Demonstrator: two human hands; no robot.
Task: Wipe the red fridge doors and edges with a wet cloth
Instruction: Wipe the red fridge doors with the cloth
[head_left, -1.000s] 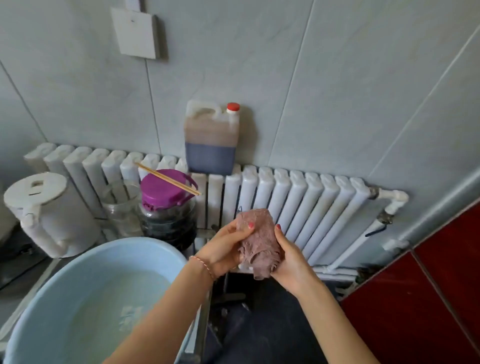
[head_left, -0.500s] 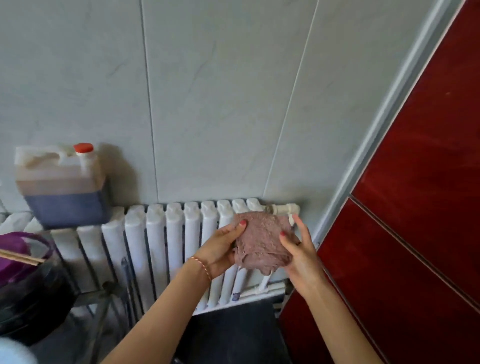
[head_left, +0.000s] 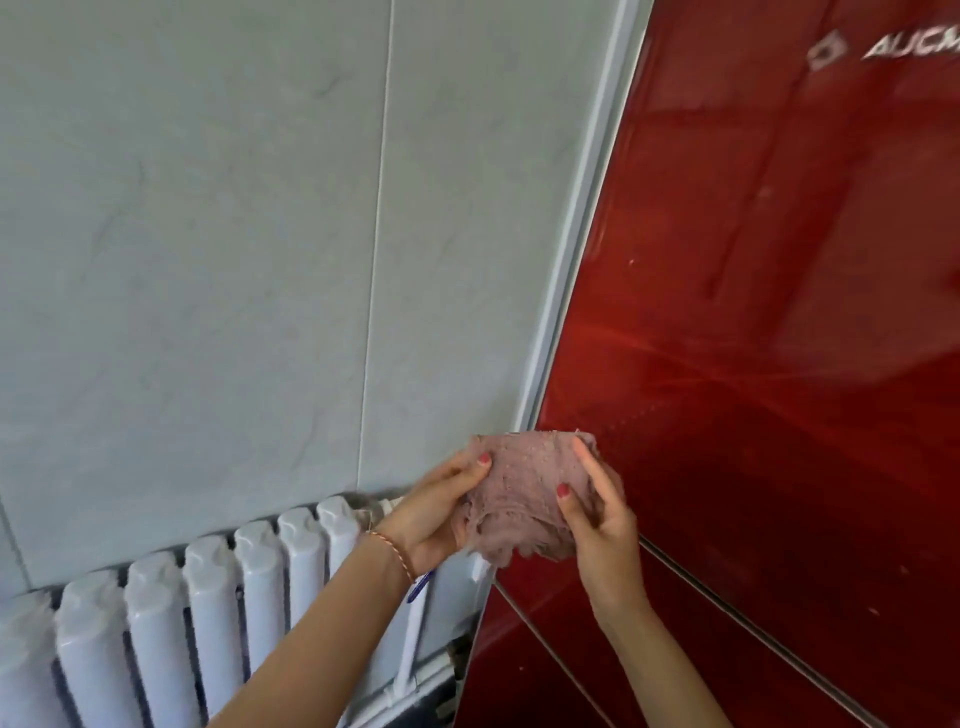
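Swinging right from the radiator, both hands — left hand, right hand — pinch the limp, wet cloth by its side edges before the red fridge door.

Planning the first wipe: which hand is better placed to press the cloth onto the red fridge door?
Likely the right hand: it grips the cloth on the side in front of the red fridge door. The left hand holds it over by the radiator.

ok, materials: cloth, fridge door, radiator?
Cloth: soft, fuzzy pinkish textile, likely microfibre or terry; frayed, crumpled edges. Fridge door: glossy red, mirror-like reflections suggest glass or lacquered panel; can't tell which. Radiator: glossy white, probably painted metal, judging by smooth rounded columns with highlights.
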